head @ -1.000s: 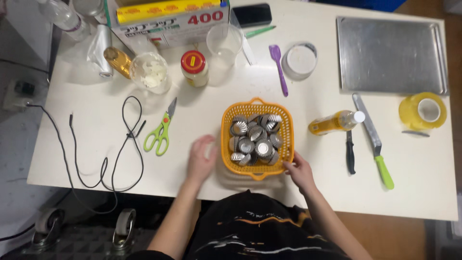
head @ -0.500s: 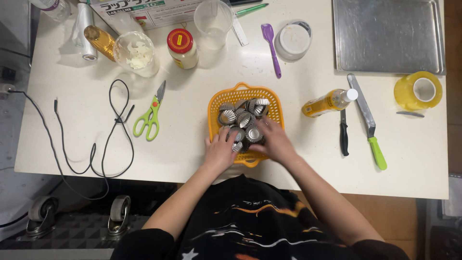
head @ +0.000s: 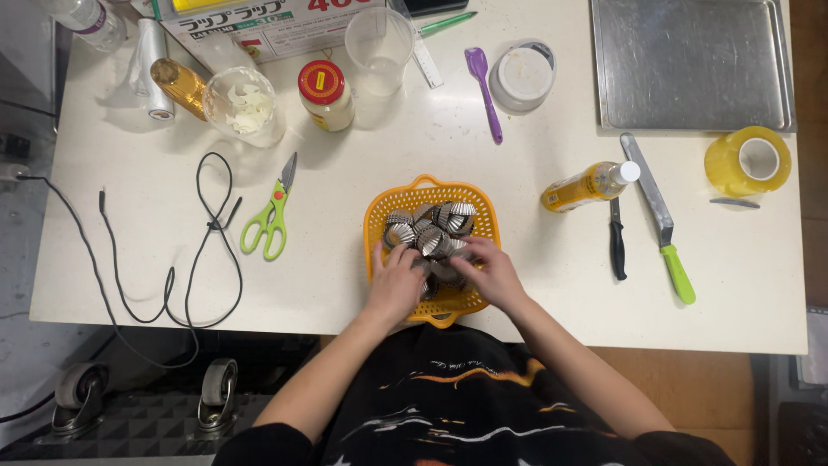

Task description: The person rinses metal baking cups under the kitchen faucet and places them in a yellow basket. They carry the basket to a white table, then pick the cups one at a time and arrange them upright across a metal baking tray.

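Orange plastic mesh forms the square basket (head: 483, 204) at the near middle of our white table (head: 345, 285), and it holds a heap of small fluted silver metal cups (head: 427, 231). Both our hands reach into its near half. Our left hand (head: 394, 286) lies over the rim at about seven o'clock of the basket, fingers curled down among the cups; whether it grips one we cannot tell. Our right hand (head: 488, 274) sits at about five o'clock, fingers bent onto the cups, and its grip is hidden as well.

At nine o'clock from the basket lie green-handled scissors (head: 268, 216), and beyond them a looped black cable (head: 210, 226). At three o'clock we see a small black-handled knife (head: 617, 242) and a long knife with a green handle (head: 662, 220), with a yellow bottle lying on its side (head: 586, 185) just beside them. A yellow roll of tape (head: 747, 160) rests near the right edge.

Farther off, around twelve o'clock, stand a red-lidded jar (head: 325, 95), a clear plastic cup (head: 379, 47), a purple spoon (head: 483, 78) and a round white container (head: 522, 76). At one o'clock lies a flat metal baking tray (head: 690, 60).
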Demonstrator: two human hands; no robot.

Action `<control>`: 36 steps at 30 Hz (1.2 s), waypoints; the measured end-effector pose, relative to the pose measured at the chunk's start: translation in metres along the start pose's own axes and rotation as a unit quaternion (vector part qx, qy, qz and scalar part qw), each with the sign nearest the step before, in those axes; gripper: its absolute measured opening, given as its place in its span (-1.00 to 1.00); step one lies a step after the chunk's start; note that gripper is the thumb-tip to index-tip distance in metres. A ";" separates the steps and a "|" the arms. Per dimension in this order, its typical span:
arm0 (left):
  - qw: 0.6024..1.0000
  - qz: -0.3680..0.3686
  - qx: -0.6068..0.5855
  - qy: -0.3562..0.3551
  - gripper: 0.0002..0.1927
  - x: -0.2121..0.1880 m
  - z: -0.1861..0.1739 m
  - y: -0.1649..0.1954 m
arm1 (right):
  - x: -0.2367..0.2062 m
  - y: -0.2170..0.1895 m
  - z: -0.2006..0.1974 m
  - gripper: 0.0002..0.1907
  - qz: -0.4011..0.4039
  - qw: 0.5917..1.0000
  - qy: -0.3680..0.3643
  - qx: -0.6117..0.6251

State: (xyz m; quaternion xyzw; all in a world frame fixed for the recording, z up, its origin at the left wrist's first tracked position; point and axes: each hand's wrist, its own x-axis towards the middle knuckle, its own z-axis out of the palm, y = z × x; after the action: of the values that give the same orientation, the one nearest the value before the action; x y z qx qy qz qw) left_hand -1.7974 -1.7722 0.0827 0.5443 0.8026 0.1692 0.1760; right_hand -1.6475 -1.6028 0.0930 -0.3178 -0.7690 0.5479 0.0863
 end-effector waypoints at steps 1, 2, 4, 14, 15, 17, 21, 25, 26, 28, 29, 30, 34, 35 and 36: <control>0.999 0.008 -0.028 0.022 -0.83 0.003 0.003 -0.003 | 0.000 0.004 -0.001 -0.76 0.064 0.993 -0.009 0.099; 0.992 -0.009 -0.128 0.024 -0.83 0.005 0.005 -0.008 | -0.001 0.007 -0.003 -0.78 0.102 0.975 -0.018 0.197; 0.945 -0.046 -0.322 0.027 -0.83 0.009 0.007 -0.015 | -0.002 0.012 -0.007 -0.82 0.173 0.905 -0.035 0.386; 0.795 -0.180 -0.577 0.054 -0.62 0.003 -0.019 -0.004 | -0.002 -0.013 -0.011 -0.44 0.118 0.973 -0.037 0.196; 0.842 -0.170 -0.507 0.067 -0.58 0.002 -0.024 -0.002 | -0.001 -0.017 -0.010 -0.34 0.094 0.983 -0.033 0.154; 0.920 -0.100 -0.356 0.129 -0.55 -0.001 -0.034 0.001 | 0.000 -0.024 -0.008 -0.26 0.095 0.987 -0.042 0.126; 0.937 -0.004 -0.321 0.137 -0.57 0.001 -0.036 0.013 | 0.000 -0.033 -0.006 -0.31 0.131 0.981 -0.057 0.131; 0.754 -0.080 -0.652 0.003 -0.50 0.009 -0.023 0.023 | -0.002 -0.033 -0.004 -0.35 0.078 0.987 -0.053 0.127; 0.768 -0.091 -0.635 -0.001 -0.52 0.008 -0.021 0.021 | -0.003 -0.031 -0.005 -0.36 0.083 0.985 -0.058 0.137; 0.793 -0.110 -0.599 -0.007 -0.56 0.006 -0.019 0.016 | -0.004 -0.028 -0.006 -0.38 0.092 0.981 -0.066 0.155; 0.790 -0.144 -0.596 -0.027 -0.57 0.005 -0.018 0.014 | -0.005 -0.027 -0.007 -0.39 0.092 0.980 -0.064 0.167; 0.785 -0.177 -0.592 -0.048 -0.58 0.005 -0.017 0.012 | -0.005 -0.025 -0.008 -0.41 0.094 0.978 -0.063 0.178; 0.801 -0.214 -0.559 -0.003 -0.68 0.009 -0.019 0.004 | 0.000 -0.025 -0.009 -0.51 0.166 0.930 -0.047 0.325; 0.833 -0.163 -0.526 0.045 -0.68 0.011 -0.021 0.001 | 0.004 -0.027 -0.009 -0.52 0.163 0.936 -0.035 0.310; 0.860 -0.111 -0.489 0.093 -0.68 0.013 -0.025 -0.003 | 0.008 -0.029 -0.009 -0.52 0.160 0.942 -0.023 0.295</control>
State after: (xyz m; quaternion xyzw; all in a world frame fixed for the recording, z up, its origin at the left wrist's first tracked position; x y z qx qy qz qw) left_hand -1.8160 -1.7626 0.1023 0.2770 0.6846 0.5689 0.3618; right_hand -1.6613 -1.5967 0.1206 -0.3841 -0.5135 0.7642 0.0696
